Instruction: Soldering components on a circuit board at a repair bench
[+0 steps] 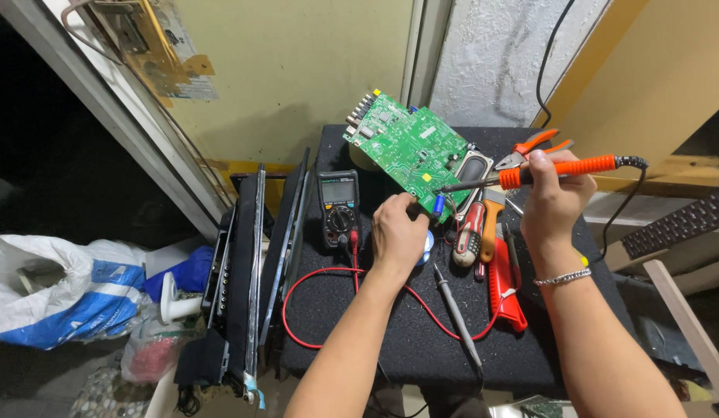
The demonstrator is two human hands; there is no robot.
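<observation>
My left hand point(398, 232) grips the near edge of a green circuit board point(406, 147), holding it tilted up above the black table point(390, 340). A small blue capacitor point(438, 205) sticks out at the board's near edge by my fingers. My right hand point(551, 197) is shut on an orange-handled soldering iron point(564, 169); its metal tip point(446, 188) points left and touches the board near the capacitor. The iron's cord runs off to the right.
A dark multimeter point(338, 207) lies left of my hand with red lead point(313, 310) and black probe point(456, 313) on the table. Screwdrivers point(472, 232), a red tool point(505, 290), orange pliers point(534, 145) and a speaker point(474, 169) lie around. Flat panels point(251, 271) lean at left; bags point(58, 286) beyond.
</observation>
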